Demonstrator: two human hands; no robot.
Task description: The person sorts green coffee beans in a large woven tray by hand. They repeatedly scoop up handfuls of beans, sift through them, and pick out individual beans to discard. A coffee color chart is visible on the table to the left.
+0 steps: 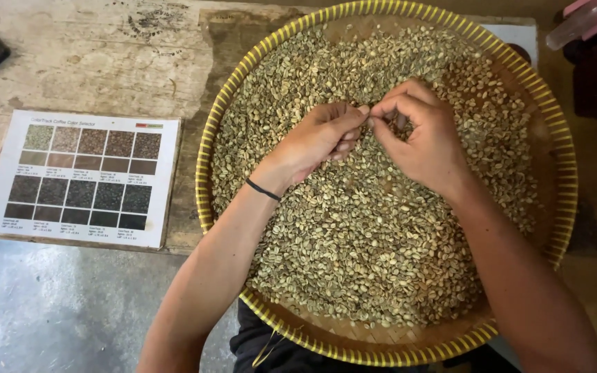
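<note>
Hands [381, 135] pinched, fingertips meeting over beans [354, 235], perhaps touching

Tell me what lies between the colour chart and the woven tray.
Only bare, worn wooden tabletop separates the colour chart from the woven tray in the head view.

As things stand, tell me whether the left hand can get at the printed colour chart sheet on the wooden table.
Probably yes. The left hand rests on the green beans in the round woven tray; the colour chart sheet lies uncovered just left of the tray's rim.
</note>
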